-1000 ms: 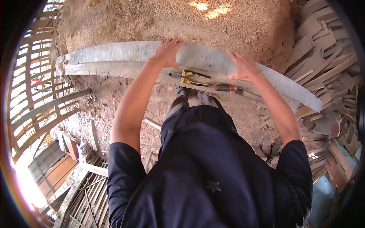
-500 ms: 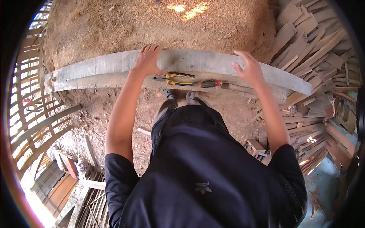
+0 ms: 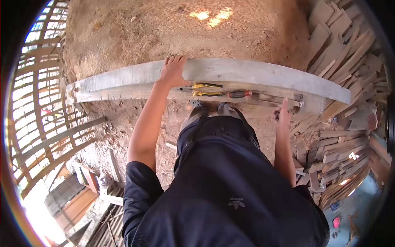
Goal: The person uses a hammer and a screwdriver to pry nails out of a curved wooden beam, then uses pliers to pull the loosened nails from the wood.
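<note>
A long pale wooden beam (image 3: 247,71) runs across the view in front of me. My left hand (image 3: 174,73) rests on its top edge, fingers apart over the far side. Just right of that hand, yellow-and-black pliers (image 3: 205,89) lie in the recess along the beam's near side. A screwdriver with a red-and-black handle (image 3: 240,94) lies beside them. My right hand (image 3: 284,112) is at the near side of the beam, right of the screwdriver; one finger points up, and the other fingers are too unclear to read.
Scrap wood pieces (image 3: 349,53) are heaped at the right, with more stacked boards (image 3: 343,164) below. A slatted wall (image 3: 41,94) stands at the left. Beyond the beam lies sawdust-covered ground (image 3: 164,33). Planks and a small box-like object lie at the lower left.
My right hand has left the beam's top and moved down to its near side. My left hand stays on the beam. The whole view has shifted slightly.
</note>
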`<state>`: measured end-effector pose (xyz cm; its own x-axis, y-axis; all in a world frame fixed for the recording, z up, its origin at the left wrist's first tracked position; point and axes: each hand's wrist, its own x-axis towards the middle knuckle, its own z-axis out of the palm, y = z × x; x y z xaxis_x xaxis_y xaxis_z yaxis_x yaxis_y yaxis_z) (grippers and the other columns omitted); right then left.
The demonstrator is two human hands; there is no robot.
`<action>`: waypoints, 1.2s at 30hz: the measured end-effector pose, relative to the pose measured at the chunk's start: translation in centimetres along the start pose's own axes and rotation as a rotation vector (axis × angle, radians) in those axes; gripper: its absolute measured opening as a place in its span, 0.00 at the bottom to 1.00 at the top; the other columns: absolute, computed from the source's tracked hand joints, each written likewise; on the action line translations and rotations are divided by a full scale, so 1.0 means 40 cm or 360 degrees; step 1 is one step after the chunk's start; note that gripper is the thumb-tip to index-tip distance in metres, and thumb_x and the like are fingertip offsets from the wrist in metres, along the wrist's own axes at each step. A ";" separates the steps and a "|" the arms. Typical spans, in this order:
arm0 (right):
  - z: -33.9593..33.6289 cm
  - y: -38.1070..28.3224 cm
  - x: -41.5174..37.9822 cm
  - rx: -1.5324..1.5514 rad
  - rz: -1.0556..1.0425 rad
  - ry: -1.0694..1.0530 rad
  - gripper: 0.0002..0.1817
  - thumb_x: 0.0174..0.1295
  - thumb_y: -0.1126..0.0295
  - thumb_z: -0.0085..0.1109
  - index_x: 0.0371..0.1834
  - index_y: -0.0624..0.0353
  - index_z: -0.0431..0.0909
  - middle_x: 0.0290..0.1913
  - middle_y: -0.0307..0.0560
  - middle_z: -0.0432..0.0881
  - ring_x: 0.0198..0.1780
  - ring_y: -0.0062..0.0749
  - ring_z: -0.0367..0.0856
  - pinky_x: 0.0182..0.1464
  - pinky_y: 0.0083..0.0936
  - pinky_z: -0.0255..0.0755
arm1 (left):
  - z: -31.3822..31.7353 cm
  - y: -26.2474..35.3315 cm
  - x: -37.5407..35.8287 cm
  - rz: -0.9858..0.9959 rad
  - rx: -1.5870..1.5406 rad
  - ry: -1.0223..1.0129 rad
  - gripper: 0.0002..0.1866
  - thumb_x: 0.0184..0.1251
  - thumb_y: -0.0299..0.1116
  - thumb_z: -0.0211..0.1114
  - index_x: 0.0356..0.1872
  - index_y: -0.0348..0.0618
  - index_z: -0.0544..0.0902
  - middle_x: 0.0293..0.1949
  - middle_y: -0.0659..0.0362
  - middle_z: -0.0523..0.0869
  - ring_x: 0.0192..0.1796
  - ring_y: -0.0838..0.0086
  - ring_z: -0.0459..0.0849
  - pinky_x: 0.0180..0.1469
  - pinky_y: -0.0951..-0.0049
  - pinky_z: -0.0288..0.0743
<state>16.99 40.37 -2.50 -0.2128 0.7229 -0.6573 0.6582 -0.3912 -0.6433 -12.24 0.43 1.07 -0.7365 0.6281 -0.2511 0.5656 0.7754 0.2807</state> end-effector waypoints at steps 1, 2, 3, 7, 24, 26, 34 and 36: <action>-0.002 -0.021 0.020 -0.0121 -0.0032 0.0011 0.32 0.65 0.35 0.60 0.37 0.60 0.81 0.21 0.39 0.81 0.18 0.23 0.76 0.20 0.22 0.65 | 0.001 -0.004 0.002 0.0042 0.0002 0.0001 0.60 0.35 0.48 0.85 0.76 0.50 0.63 0.69 0.48 0.71 0.73 0.50 0.66 0.77 0.47 0.54; -0.005 -0.030 0.033 -0.0096 -0.0033 0.0056 0.32 0.65 0.35 0.60 0.37 0.60 0.81 0.21 0.39 0.81 0.18 0.23 0.76 0.20 0.22 0.65 | 0.001 -0.008 0.004 0.0048 -0.0002 0.0012 0.60 0.35 0.49 0.84 0.76 0.50 0.63 0.68 0.50 0.71 0.73 0.51 0.67 0.77 0.46 0.55; 0.005 -0.038 0.033 -0.0121 -0.0035 0.0079 0.33 0.65 0.35 0.60 0.35 0.62 0.81 0.21 0.41 0.81 0.17 0.24 0.76 0.19 0.22 0.63 | 0.002 -0.006 0.009 0.0057 -0.0009 0.0023 0.60 0.35 0.49 0.84 0.75 0.50 0.63 0.68 0.51 0.72 0.72 0.52 0.68 0.76 0.45 0.56; -0.009 -0.075 0.046 -0.0154 0.0086 0.0027 0.34 0.64 0.36 0.62 0.33 0.65 0.80 0.22 0.45 0.83 0.17 0.25 0.77 0.17 0.23 0.64 | -0.004 0.007 0.010 0.0002 0.0094 -0.0045 0.61 0.35 0.48 0.84 0.76 0.51 0.61 0.70 0.51 0.70 0.73 0.52 0.66 0.77 0.46 0.56; -0.061 0.074 -0.120 0.0680 -0.0306 0.0346 0.26 0.64 0.53 0.70 0.52 0.64 0.80 0.42 0.46 0.84 0.38 0.31 0.83 0.43 0.27 0.77 | -0.100 -0.329 -0.131 -0.0108 0.0133 -0.0202 0.81 0.20 0.53 0.88 0.82 0.49 0.45 0.81 0.46 0.51 0.83 0.48 0.44 0.81 0.42 0.35; -0.002 0.041 -0.243 0.0735 -0.0260 0.0372 0.23 0.66 0.53 0.68 0.50 0.62 0.80 0.40 0.44 0.83 0.36 0.29 0.82 0.40 0.25 0.77 | -0.102 -0.369 -0.137 -0.0108 0.0171 -0.0249 0.80 0.21 0.53 0.89 0.82 0.49 0.45 0.81 0.47 0.51 0.83 0.48 0.44 0.81 0.41 0.36; 0.094 0.128 -0.432 0.0700 -0.0041 0.0066 0.16 0.73 0.52 0.60 0.45 0.54 0.73 0.31 0.39 0.78 0.24 0.23 0.74 0.25 0.22 0.69 | -0.057 -0.456 -0.140 -0.0032 0.0221 -0.0260 0.70 0.33 0.46 0.87 0.80 0.50 0.49 0.78 0.50 0.58 0.80 0.51 0.55 0.80 0.43 0.46; 0.136 0.136 -0.469 0.0709 -0.0004 0.0118 0.15 0.73 0.54 0.60 0.43 0.53 0.72 0.29 0.39 0.77 0.22 0.23 0.72 0.24 0.22 0.68 | -0.061 -0.448 -0.141 -0.0037 0.0259 -0.0228 0.64 0.35 0.43 0.85 0.77 0.51 0.55 0.73 0.51 0.64 0.76 0.53 0.62 0.79 0.45 0.51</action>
<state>20.61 21.59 4.20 -0.1512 0.7568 -0.6360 0.2790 -0.5845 -0.7619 -19.14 -17.16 -0.30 -0.6966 0.6036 -0.3879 0.6099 0.7829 0.1228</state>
